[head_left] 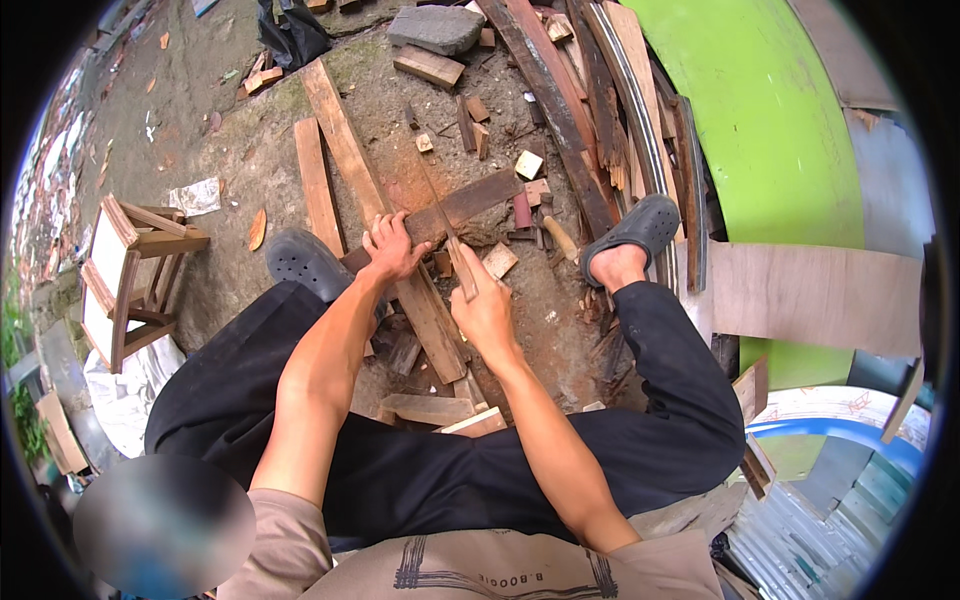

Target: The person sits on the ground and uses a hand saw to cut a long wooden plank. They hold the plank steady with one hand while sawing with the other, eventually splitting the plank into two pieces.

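My right hand [484, 313] is closed around the wooden handle of a handsaw [462, 266]. Its thin blade points away from me and crosses a dark wooden plank [485, 197]. My left hand [392, 250] grips that plank left of the blade, fingers over its far edge and thumb toward the saw. The plank lies across a long wooden beam [345, 140] that runs from the far left down between my legs. Reddish sawdust [415, 180] is spread on the ground beside the blade. How deep the blade sits in the plank cannot be made out.
A second board [318, 185] lies left of the beam. Offcuts and a grey stone block [435, 30] litter the far ground. Long timbers [560, 110] and a green panel [750, 120] lie right. A small wooden stool [135, 265] rests left. My clogs [648, 232] flank the work.
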The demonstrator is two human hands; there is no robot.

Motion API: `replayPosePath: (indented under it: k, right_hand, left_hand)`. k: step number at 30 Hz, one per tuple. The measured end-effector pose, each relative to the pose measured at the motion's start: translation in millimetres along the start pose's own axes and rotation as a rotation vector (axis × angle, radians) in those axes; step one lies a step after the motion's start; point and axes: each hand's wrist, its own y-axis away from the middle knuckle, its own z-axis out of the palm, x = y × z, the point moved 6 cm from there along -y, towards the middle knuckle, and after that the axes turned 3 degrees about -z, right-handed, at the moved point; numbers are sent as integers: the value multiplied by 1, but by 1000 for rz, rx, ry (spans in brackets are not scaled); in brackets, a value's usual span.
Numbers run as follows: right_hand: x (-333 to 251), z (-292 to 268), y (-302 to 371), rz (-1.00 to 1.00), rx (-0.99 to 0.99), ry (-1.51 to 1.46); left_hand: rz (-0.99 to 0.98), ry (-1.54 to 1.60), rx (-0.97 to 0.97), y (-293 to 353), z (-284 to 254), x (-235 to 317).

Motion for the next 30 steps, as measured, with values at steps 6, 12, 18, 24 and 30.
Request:
replayPosePath:
  k: [6,12,18,24,30]
  right_hand:
    - [-48,-78,96,78,-126,-141]
    - [-13,-48,62,35,-61,-163]
    - [-9,-15,27,27,-67,-87]
    - [-28,-93,137,-90,22,-97]
    - [7,-6,24,116,-58,-115]
  left_hand:
    - [-18,1,-16,3,1,-5]
    - [2,-3,-16,3,4,1]
    - [7,-19,41,0,2,-12]
    - [4,-21,-22,4,-1,8]
    - [-21,-30,0,3,4,-3]
